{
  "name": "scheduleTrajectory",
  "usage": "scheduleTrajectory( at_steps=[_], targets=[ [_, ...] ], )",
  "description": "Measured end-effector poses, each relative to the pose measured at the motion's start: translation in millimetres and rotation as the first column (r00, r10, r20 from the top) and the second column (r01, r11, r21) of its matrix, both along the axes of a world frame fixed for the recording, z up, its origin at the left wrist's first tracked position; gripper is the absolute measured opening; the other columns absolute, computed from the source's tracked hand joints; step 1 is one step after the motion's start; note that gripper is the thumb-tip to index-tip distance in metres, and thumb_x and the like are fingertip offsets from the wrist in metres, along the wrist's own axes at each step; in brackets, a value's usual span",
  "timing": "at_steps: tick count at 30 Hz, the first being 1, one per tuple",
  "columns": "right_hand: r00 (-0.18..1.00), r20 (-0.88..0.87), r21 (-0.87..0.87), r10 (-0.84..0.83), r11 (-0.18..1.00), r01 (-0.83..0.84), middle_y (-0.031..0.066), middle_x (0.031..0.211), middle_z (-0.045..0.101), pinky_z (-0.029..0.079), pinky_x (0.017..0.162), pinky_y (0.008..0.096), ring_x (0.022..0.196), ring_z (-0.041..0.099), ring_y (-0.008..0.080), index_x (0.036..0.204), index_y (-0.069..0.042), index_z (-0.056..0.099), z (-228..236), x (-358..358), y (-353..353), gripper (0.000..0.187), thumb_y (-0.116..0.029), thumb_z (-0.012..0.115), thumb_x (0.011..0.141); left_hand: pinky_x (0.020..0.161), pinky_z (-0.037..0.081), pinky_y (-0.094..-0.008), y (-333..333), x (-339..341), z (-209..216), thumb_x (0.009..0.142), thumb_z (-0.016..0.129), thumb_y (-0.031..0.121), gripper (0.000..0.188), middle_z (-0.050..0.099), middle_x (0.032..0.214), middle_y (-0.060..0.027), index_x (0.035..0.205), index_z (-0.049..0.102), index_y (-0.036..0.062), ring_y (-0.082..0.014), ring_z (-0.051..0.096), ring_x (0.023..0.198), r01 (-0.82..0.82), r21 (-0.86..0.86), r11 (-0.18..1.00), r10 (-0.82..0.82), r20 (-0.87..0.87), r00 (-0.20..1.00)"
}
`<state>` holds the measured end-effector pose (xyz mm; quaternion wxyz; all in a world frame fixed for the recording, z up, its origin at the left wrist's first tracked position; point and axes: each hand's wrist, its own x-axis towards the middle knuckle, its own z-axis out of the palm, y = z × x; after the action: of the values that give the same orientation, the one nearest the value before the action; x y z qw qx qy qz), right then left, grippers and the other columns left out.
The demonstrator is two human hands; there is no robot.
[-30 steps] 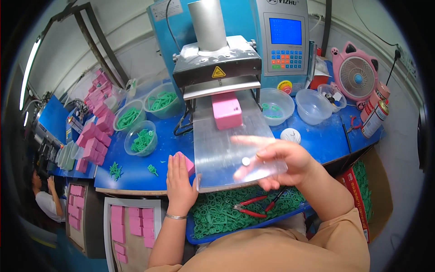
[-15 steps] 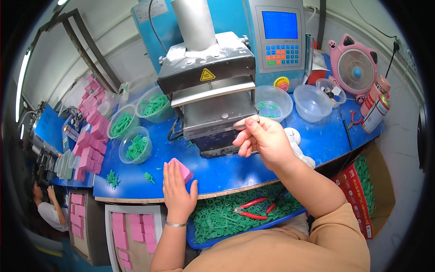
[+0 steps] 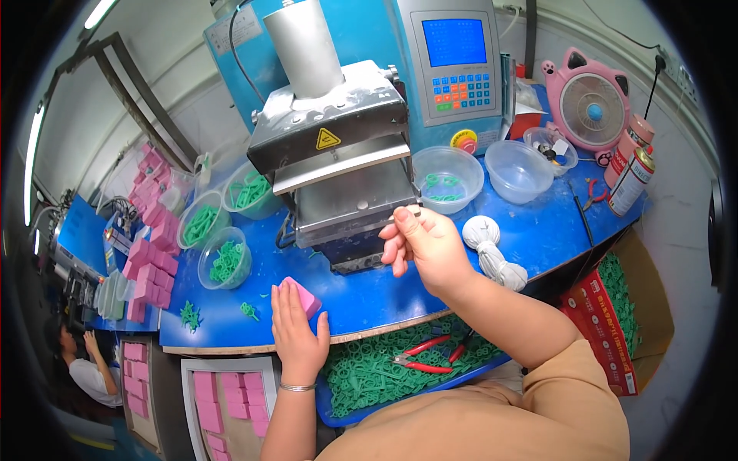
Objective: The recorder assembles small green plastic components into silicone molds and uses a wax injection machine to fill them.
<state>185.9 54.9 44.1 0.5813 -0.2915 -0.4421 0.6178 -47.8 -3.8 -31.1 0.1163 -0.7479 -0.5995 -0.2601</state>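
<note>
My left hand (image 3: 298, 338) lies on a pink block (image 3: 305, 298) near the table's front edge. Its fingers are stretched out flat over the block, with the thumb apart. My right hand (image 3: 427, 246) is at the front right corner of the press's lower metal plate (image 3: 338, 196). Thumb and forefinger are pinched on the plate's thin front edge; the other fingers curl below it. Above the plate hangs the dark upper head of the press (image 3: 330, 131), with a gap between. A small green plastic piece (image 3: 248, 310) lies left of the pink block.
Clear bowls of green pieces (image 3: 224, 260) stand left of the press. Clear bowls (image 3: 519, 173), a white bundle (image 3: 492, 246), spray cans (image 3: 632, 182) and a pink fan (image 3: 592, 107) are right. Below the edge sits a blue tray (image 3: 338, 422) of green pieces with red-handled pliers (image 3: 423, 361).
The whole view has shifted, so the press and table sit a little further left. Both hands keep their places, the left on the pink block and the right at the plate's edge.
</note>
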Motion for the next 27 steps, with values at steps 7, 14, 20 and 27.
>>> scheduleTrajectory(
  at_steps=[7, 14, 20, 27],
  targets=[
    [1.000, 0.002, -0.004, -0.006, 1.000, 0.006, 0.0073, 0.060, 0.058, 0.040, 0.043, 0.0199, 0.043, 0.051, 0.0097, 0.081, -0.001, 0.055, -1.5, -1.0, -1.8, 0.036, -0.034, 0.048, 0.093, 0.102, 0.030, -0.0459, -0.4, -1.3, 0.4, 0.078, 0.060, 0.020, 0.067, 0.034, 0.138, -0.0220, 0.134, 0.030, -0.0040, -0.0404, 0.029, 0.129, -0.004, -0.007, 1.000, 0.004, 0.003, 1.000],
    [0.997, 0.053, -0.207, 0.055, 0.977, -0.043, 0.0018, 0.041, 0.042, 0.026, 0.036, 0.0217, 0.035, 0.035, 0.0081, 0.057, -0.006, 0.051, 11.0, 3.2, 12.7, 0.051, -0.042, 0.044, 0.092, 0.102, 0.029, -0.0460, -0.4, -2.0, -1.2, 0.078, 0.060, 0.019, 0.068, 0.033, 0.138, -0.0218, 0.135, 0.030, -0.0039, -0.0404, 0.029, 0.129, 0.009, -0.012, 1.000, -0.009, 0.018, 1.000],
    [0.987, -0.068, -0.099, 0.147, 0.983, -0.153, 0.0020, 0.041, 0.040, 0.027, 0.037, 0.0234, 0.034, 0.035, 0.0093, 0.055, -0.006, 0.050, -0.5, -1.2, 16.8, 0.051, -0.039, 0.043, 0.093, 0.102, 0.029, -0.0462, 1.0, -3.1, 0.2, 0.078, 0.060, 0.019, 0.068, 0.034, 0.138, -0.0223, 0.135, 0.030, -0.0040, -0.0413, 0.029, 0.129, -0.003, -0.004, 1.000, 0.003, 0.015, 1.000],
    [0.980, -0.121, -0.097, 0.158, 0.981, -0.170, 0.0024, 0.042, 0.041, 0.028, 0.037, 0.0231, 0.035, 0.036, 0.0094, 0.054, -0.006, 0.049, -2.5, 1.3, 22.8, 0.050, -0.038, 0.042, 0.093, 0.103, 0.025, -0.0483, -0.2, 1.5, -1.7, 0.077, 0.061, 0.021, 0.071, 0.029, 0.139, -0.0265, 0.134, 0.028, -0.0050, -0.0433, 0.024, 0.130, -0.009, -0.012, 1.000, 0.009, -0.009, 1.000]
  ],
)
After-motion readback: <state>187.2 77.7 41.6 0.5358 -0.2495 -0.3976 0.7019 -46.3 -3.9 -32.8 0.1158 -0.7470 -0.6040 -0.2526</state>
